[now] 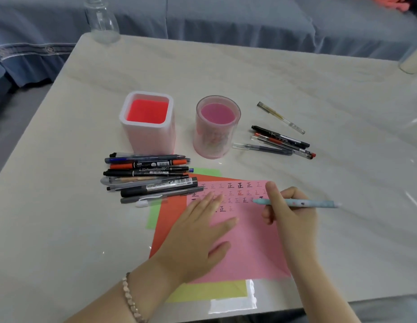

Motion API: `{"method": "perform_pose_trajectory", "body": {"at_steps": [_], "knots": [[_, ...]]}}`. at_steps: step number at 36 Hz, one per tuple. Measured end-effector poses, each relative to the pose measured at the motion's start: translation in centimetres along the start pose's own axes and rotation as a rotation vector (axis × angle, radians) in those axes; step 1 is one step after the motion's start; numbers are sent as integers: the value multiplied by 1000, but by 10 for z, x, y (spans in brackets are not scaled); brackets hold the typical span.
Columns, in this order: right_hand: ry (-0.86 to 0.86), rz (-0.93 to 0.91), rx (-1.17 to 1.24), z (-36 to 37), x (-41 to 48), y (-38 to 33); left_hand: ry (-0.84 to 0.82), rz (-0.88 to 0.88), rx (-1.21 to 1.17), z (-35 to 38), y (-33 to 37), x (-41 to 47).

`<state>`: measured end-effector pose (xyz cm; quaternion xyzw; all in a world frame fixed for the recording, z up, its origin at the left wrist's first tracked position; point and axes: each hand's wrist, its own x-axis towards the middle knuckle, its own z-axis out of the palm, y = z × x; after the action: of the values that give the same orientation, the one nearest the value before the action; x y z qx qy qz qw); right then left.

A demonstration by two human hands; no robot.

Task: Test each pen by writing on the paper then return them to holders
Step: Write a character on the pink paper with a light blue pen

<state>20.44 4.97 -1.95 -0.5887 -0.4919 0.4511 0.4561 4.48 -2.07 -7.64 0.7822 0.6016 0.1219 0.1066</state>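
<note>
On the pink paper (249,241), a light-blue pen (296,202) is gripped by the right hand (289,210), tip at the written rows; the left hand (198,231) is pressed flat, fingers spread

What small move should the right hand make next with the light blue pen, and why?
Probably lower the tip onto the pink paper and write one more mark. The right hand holds the light blue pen with its tip just beside the last row of marks, while the left hand presses the sheet flat. Both holders look empty.
</note>
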Motion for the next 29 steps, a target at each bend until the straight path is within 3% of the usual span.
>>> {"method": "perform_pose_trajectory", "body": {"at_steps": [20, 29], "knots": [[133, -90, -145, 25, 3, 36, 29, -26, -115, 3, 0, -1], [112, -84, -216, 23, 2, 39, 29, -32, -126, 0, 2, -1]]}}
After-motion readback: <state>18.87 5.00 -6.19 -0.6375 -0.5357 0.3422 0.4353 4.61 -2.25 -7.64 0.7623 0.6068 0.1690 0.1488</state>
